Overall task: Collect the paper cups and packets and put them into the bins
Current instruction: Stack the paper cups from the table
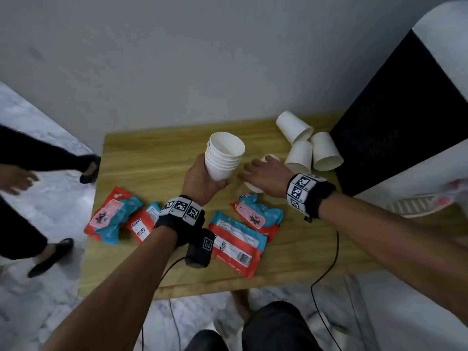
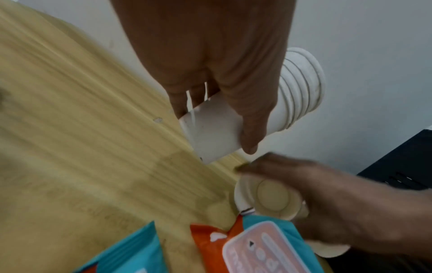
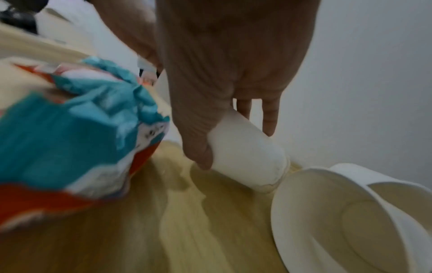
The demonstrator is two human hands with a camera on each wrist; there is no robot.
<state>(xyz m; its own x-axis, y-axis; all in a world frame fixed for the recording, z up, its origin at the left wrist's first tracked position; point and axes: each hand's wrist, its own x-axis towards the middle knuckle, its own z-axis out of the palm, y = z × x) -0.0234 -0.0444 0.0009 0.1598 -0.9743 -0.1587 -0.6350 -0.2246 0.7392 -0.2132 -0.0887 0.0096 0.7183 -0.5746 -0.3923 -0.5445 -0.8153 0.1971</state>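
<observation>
Picking up one more cup for the stack

The left hand wraps its fingers round a stack of paper cups and holds it up above the wooden table, open end up. The right hand reaches down over a cup lying on its side; the thumb and fingers curl round it, so it looks gripped. Three more loose cups lie tipped over near the far right corner, close to this hand. Four red and blue packets lie flat on the near part of the table. I think the job is still at the cup-gathering step. Next, the right hand needs to lift its cup, turn it open end up and push it into the stack. No bin is clearly in view, so the bin step comes later.
</observation>
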